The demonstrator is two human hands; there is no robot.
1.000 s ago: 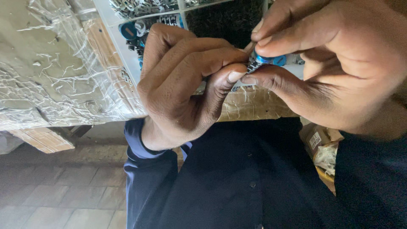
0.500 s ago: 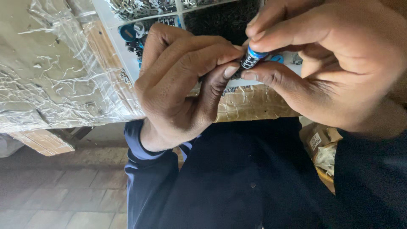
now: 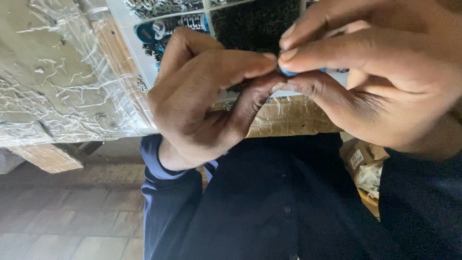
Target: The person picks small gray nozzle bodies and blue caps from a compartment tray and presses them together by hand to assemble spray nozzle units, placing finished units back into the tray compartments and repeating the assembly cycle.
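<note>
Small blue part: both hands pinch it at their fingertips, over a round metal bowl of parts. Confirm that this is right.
Not quite. The head view shows the left hand and right hand pinching the small blue part over a white compartment tray of parts, not a round metal bowl.

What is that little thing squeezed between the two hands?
In the head view, a small blue part sits pinched between the left hand and the right hand. Fingertips hide most of it.
</note>
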